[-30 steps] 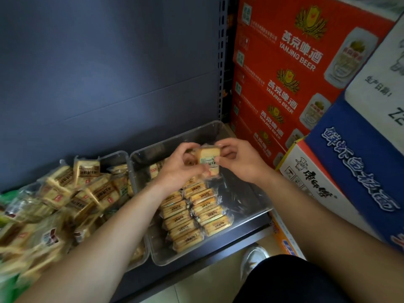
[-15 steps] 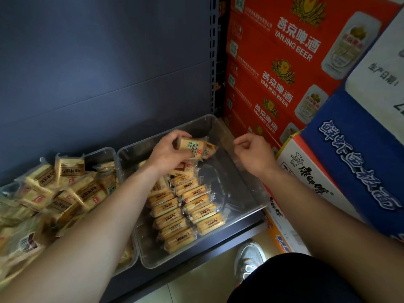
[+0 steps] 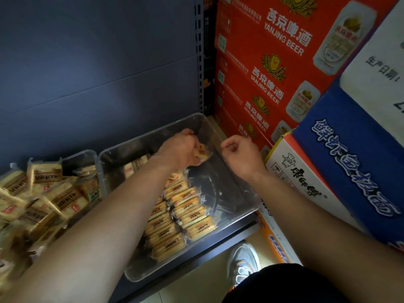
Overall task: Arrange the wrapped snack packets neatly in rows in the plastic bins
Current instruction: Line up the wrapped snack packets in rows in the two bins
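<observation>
Head view. Left hand grips one packet, fingers curled round it, at the far end of the right bin, 12 o'clock of the two rows already laid there. The packet is tilted and low over the bin floor, likely going down to extend a row. Right hand is at 3 o'clock of the left, over the bin's right wall. Its fingers are curled in and it looks empty, though the palm side is hidden. It's probably parked clear so the left can place. Loose pile fills the left bin at 9 o'clock as the supply. Beer cartons stand at 2 o'clock.
</observation>
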Tool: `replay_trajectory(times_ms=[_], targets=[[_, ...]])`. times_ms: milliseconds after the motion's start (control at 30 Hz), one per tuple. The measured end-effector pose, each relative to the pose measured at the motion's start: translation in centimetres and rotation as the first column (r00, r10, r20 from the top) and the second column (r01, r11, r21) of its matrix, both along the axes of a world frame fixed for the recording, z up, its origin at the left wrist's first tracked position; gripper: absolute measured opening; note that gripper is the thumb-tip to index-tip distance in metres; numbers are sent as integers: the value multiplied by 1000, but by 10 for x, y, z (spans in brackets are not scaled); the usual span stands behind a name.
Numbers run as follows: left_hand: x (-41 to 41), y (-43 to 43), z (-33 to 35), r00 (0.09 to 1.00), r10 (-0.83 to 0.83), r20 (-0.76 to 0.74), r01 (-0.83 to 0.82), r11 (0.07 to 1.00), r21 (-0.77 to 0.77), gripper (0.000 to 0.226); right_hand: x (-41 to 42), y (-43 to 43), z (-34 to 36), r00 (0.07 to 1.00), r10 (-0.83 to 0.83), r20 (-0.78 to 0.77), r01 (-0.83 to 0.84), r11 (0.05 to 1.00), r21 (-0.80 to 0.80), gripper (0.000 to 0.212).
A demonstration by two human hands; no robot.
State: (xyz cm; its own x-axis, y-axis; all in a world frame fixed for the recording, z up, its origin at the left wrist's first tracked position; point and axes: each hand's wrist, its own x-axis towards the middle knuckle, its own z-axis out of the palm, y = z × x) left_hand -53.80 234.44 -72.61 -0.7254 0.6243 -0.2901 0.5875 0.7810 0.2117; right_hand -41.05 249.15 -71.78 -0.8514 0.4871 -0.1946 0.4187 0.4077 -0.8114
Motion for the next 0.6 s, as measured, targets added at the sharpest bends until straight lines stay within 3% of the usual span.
replay_trajectory(times_ms=[133,333,433,500,600], targets=[[1,6,-1,1000,-1,1,1,999,-46,47,-1,0,-2,1000,3,-9,-3,1000,-8,10],[-7,-10,-3,990,128,62,-136,978,155,43,-2,1,-4,1000,7,-22,-8,1000,-27,12],[-8,-21,-3,901,272,337,-404,810,425,44,-2,1,-4,1000,12,-23,-13,999,-39,13],[-7,-18,-6,868,261,423,-460,745,484,52,-2,0,-4,1000,5,-24,-6,1000,-27,14],[-1,-8,-15,905,248,347,-381,837,394,69,-4,-2,-3,1000,-4,-23,4,1000,-15,10]])
